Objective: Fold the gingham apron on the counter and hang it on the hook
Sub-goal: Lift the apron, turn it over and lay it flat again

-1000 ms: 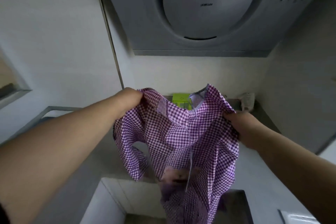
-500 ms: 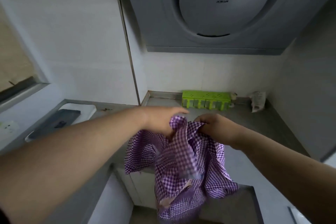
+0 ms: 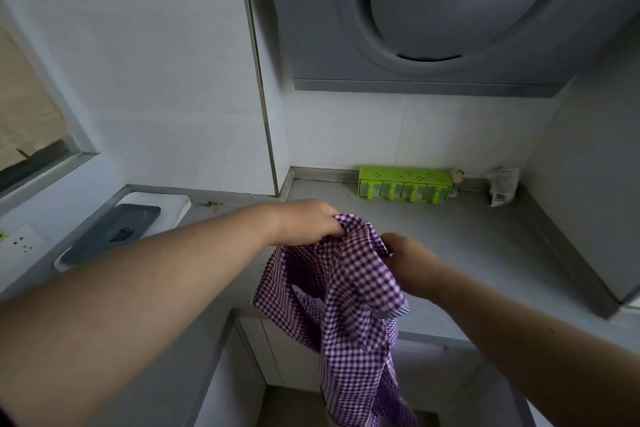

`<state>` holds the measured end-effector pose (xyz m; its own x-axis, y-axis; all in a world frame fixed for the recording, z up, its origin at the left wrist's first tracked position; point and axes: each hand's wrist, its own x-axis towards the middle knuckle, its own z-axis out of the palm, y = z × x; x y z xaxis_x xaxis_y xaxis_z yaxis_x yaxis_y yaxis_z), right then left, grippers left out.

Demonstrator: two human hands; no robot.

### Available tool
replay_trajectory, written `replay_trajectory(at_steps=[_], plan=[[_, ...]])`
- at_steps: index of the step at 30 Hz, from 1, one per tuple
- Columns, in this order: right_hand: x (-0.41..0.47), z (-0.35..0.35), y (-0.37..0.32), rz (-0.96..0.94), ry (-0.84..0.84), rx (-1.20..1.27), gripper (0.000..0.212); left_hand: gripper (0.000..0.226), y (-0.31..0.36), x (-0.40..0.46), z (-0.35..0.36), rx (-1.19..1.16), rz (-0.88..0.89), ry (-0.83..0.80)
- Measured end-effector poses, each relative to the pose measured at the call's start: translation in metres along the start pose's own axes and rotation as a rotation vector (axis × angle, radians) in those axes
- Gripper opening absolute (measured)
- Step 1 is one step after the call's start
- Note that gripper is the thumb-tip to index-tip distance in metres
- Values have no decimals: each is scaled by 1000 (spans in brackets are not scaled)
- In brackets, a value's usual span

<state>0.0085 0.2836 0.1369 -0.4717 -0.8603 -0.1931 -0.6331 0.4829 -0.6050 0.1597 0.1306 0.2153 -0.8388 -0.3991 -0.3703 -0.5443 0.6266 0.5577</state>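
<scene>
The purple-and-white gingham apron [image 3: 353, 302] hangs bunched in the air in front of the grey counter [image 3: 467, 239], its lower part dangling past the counter's front edge. My left hand [image 3: 304, 220] pinches the top of the cloth from the left. My right hand [image 3: 407, 260] grips the same top part from the right, partly hidden behind the fabric. Both hands are close together. No hook is in view.
A green rack [image 3: 405, 184] and a small crumpled packet [image 3: 502, 185] stand at the back of the counter. A dark phone on a white tray [image 3: 104, 236] lies at the left. A grey range hood [image 3: 450, 10] hangs overhead. Walls close in on the right.
My hands, spread wide with the apron held open a second ago, have come together at its top. The cloth now hangs bunched and lower.
</scene>
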Motion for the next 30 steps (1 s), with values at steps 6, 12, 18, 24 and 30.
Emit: replay_trajectory(at_steps=[6, 12, 18, 24, 30], plan=[[22, 38, 21, 343, 127, 247, 19, 26, -16, -1, -9, 67, -18, -18], [35, 54, 44, 399, 189, 218, 28, 35, -49, 3, -18, 155, -63, -40], [36, 56, 69, 313, 162, -201, 15, 35, -83, 14, -24, 260, -113, -47], [31, 21, 106, 363, 292, -375, 16, 42, -106, 38, -26, 310, -150, -42], [46, -51, 162, 454, 423, -164, 28, 40, -101, 94, -24, 316, -142, 18]])
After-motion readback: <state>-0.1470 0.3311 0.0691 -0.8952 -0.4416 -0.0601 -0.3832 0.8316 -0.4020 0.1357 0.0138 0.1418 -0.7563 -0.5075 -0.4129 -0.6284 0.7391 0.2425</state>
